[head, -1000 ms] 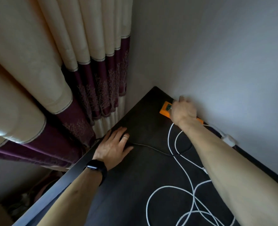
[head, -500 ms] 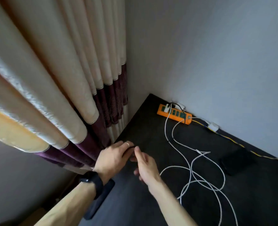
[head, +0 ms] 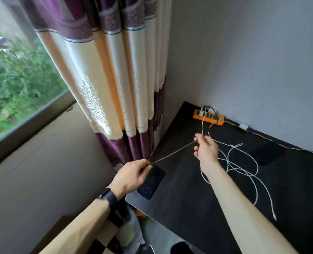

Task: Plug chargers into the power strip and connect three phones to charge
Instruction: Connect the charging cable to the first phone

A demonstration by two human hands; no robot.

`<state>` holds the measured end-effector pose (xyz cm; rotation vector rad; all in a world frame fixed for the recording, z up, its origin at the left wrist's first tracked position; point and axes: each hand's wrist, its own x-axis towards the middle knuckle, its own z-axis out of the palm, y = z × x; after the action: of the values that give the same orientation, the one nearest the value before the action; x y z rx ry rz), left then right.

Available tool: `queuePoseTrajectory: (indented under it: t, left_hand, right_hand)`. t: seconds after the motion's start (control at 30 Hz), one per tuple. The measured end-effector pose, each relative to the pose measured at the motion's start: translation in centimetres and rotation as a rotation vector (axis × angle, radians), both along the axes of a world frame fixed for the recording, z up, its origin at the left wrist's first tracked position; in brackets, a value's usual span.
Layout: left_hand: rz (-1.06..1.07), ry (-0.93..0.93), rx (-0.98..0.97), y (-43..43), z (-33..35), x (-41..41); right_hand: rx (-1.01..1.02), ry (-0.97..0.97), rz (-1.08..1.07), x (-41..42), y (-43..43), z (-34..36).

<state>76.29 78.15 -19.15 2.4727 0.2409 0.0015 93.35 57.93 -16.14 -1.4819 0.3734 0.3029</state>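
An orange power strip point(head: 208, 117) lies at the far corner of the black table point(head: 188, 198) against the wall, with a white charger and a black plug in it. My left hand point(head: 132, 176) holds a dark phone point(head: 151, 182) over the table's left edge and pinches one end of a thin grey cable point(head: 174, 152). My right hand point(head: 205, 150) pinches the same cable farther along, so it runs taut between the hands. White cables point(head: 242, 169) lie looped on the table. A second dark phone point(head: 266, 153) lies flat near the wall.
A cream and purple curtain point(head: 115, 79) hangs left of the table, beside a window point(head: 18, 79). A white adapter point(head: 243, 126) and a yellow cord point(head: 273, 141) run along the wall. Below the table's near edge are a dark shape and checked fabric.
My right hand left the power strip, came to the left hand, then drew away along the grey cable. My left hand lifted the phone off the table. The view swung left and up.
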Motion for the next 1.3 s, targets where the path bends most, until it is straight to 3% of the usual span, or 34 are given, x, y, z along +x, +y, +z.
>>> queuePoseTrajectory:
  t: [0.1, 0.17, 0.27, 0.33, 0.4, 0.5, 0.6, 0.7, 0.83, 1.03, 1.1, 1.17, 1.23, 1.3]
  left_hand:
    - [0.088, 0.101, -0.134, 1.3, 1.6, -1.4]
    - [0.153, 0.141, -0.287, 1.3, 3.2, -1.1]
    - [0.174, 0.241, -0.697, 0.3, 5.4, -0.4]
    - [0.187, 0.317, -1.046, -0.7, 6.4, -0.1]
    - [0.214, 0.329, -1.213, -1.4, 7.0, 0.2]
    - [0.275, 0.271, -1.171, -2.0, 7.5, 0.7]
    - [0.339, 0.254, -0.993, -1.4, 7.3, 0.4]
    - [0.217, 0.404, -0.829, -1.8, 6.2, -1.8]
    - [0.029, 0.576, -0.952, -5.1, 3.4, -6.5]
    - [0.054, 0.526, -0.831, -3.2, 2.4, -9.8]
    - [0.053, 0.476, -0.791, -2.1, 3.0, -10.0]
    - [0.021, 0.433, -0.712, -2.1, 3.4, -9.9]
    - [-0.018, 0.415, -0.624, -2.7, 3.7, -9.6]
    - [-0.06, 0.421, -0.551, -3.4, 3.9, -9.2]
  right_hand:
    - [0.007, 0.04, 0.019, -0.8, -1.2, 0.6]
    - [-0.035, 0.101, 0.143, -3.1, -1.4, 0.2]
    - [-0.169, 0.085, 0.502, -9.2, -0.6, -0.8]
    - [-0.143, 0.074, 0.742, -13.7, 0.3, -1.4]
    - [-0.078, 0.105, 0.937, -17.4, 1.0, -2.1]
    - [-0.092, 0.076, 0.983, -20.9, 1.5, -3.0]
    - [-0.058, 0.073, 0.774, -21.5, 1.0, -2.7]
    - [0.132, 0.081, 0.497, -19.3, -0.4, -1.5]
    - [0.361, 0.115, 0.197, -14.5, -1.9, 0.3]
    - [0.327, 0.234, -0.164, -10.0, -5.8, -1.0]
    - [0.263, 0.336, -0.078, -11.6, -6.6, -2.4]
    - [0.201, 0.411, 0.143, -14.8, -6.2, -3.9]
    - [0.154, 0.391, 0.417, -18.6, -4.4, -4.5]
    - [0.109, 0.287, 0.535, -21.1, -2.3, -4.3]
